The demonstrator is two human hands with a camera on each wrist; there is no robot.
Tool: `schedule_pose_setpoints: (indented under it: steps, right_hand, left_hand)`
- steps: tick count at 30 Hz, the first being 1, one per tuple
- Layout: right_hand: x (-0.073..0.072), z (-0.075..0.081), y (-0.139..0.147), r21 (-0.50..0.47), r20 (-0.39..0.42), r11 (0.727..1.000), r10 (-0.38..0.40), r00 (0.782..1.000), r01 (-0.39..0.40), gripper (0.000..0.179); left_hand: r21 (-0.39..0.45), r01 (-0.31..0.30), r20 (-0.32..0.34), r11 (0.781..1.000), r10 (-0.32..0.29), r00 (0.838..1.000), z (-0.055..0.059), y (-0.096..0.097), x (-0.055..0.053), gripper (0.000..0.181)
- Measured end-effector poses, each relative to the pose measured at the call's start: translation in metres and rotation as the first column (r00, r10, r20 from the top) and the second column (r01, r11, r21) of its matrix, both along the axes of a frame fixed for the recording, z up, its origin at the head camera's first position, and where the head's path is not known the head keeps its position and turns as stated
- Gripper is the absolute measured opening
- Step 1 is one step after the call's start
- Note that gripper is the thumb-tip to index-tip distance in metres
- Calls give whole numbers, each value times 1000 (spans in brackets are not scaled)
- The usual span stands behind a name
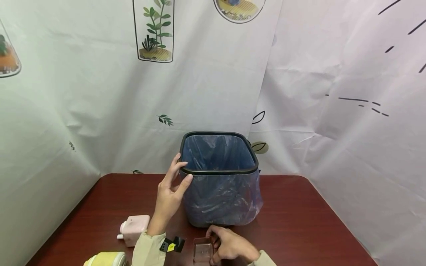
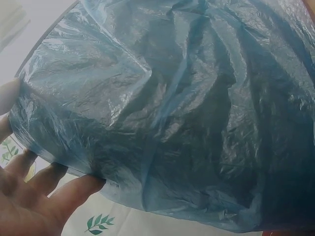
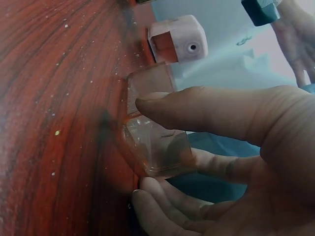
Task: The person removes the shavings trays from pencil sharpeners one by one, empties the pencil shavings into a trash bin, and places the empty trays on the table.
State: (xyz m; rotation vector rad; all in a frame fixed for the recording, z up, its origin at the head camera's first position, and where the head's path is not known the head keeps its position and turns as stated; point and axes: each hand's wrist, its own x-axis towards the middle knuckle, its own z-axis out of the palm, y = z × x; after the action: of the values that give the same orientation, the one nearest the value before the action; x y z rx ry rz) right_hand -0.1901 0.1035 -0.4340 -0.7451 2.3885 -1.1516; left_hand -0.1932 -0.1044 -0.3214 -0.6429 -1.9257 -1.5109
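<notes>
A trash bin [image 1: 219, 199] with a dark rim stands at the table's middle back, lined with a translucent blue bag [image 2: 162, 123]. My left hand [image 1: 169, 197] holds the bin's front left corner at the rim, fingertips over the edge and thumb on the front. At the front of the bin, my right hand [image 1: 231, 244] grips a small clear plastic drawer [image 3: 157, 142] low at the tabletop, thumb on one side and fingers on the other. Left of the left forearm lies a pink hand-crank pencil sharpener [image 1: 135, 228]; the right wrist view shows a rectangular opening in its body.
A yellow and white object [image 1: 106, 259], partly cut off, sits at the near left. The dark red table [image 1: 296, 218] ends at white printed curtains [image 1: 213, 96] behind and at both sides. Small specks [image 3: 57, 132] dot the tabletop in the right wrist view.
</notes>
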Motion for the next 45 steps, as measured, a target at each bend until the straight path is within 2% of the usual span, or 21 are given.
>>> schedule_pose_setpoints:
  steps: [6,13,18,21,24,27,29,31,33,35,37,40,42,44,45]
  right_hand:
    - [-1,3,1,68,-13,998,-16,1000,17,54]
    - [1,1,-1,73,6,997,13,1000,-13,60]
    - [3,6,4,161,-49,987,30,998,-22,67]
    - [3,10,8,219,-103,976,37,994,-13,64]
    - [5,14,11,244,-139,970,20,990,15,56]
    - [8,17,11,239,-173,969,-23,985,65,48]
    - [10,20,10,212,-189,972,-56,980,97,45]
    - [13,24,8,180,-206,977,-73,976,111,43]
    - [16,27,4,145,-221,983,-82,972,116,39]
    - [20,30,0,111,-220,988,-85,972,112,35]
    - [23,31,-6,79,-236,991,-84,968,106,30]
    - [27,31,-18,21,-261,995,-85,962,94,24]
    - [29,30,-26,-21,-276,997,-74,958,72,22]
    - [30,29,-35,-54,-282,998,-53,958,39,21]
    - [30,29,-39,-69,-269,997,-35,962,17,21]
  left_hand:
    - [9,11,15,1000,-11,1000,1,1,-2,42]
    - [21,-12,25,1000,11,1000,-1,0,0,46]
    - [43,27,48,999,-29,998,-2,0,1,54]
    - [87,33,88,996,-41,995,-3,1,3,61]
    - [134,2,159,991,-24,987,-4,3,9,64]
    - [146,-67,226,987,33,974,-7,2,14,61]
    - [124,-115,248,986,81,965,-9,-2,17,55]
    - [61,-177,251,982,156,955,-10,-8,21,47]
    - [-30,-231,249,973,231,941,-11,-15,27,38]
    - [-128,-301,245,945,324,914,-12,-23,36,28]
    - [-223,-366,232,904,414,880,-14,-31,45,21]
    - [-349,-418,250,839,513,821,-19,-45,57,18]
    - [-445,-400,291,801,552,781,-23,-56,61,24]
    - [-539,-350,345,766,580,738,-29,-70,63,36]
    - [-587,-317,372,745,596,711,-32,-78,63,45]
